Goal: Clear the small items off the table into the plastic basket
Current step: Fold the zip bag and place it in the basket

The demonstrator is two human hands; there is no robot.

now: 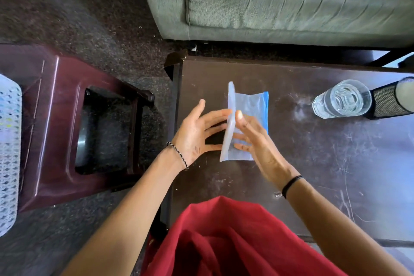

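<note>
Both hands were over the scuffed dark wooden table, working a thin translucent blue plastic pouch. Left hand had fingers spread, touching its raised flap; right hand pressed on top. White perforated plastic basket sat far left.

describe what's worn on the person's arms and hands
Both forearms are bare, no sleeves showing. The left hand has a thin beaded bracelet of dark and pale beads at the wrist. The right hand has a plain thin black band at its wrist. No rings visible.
</note>
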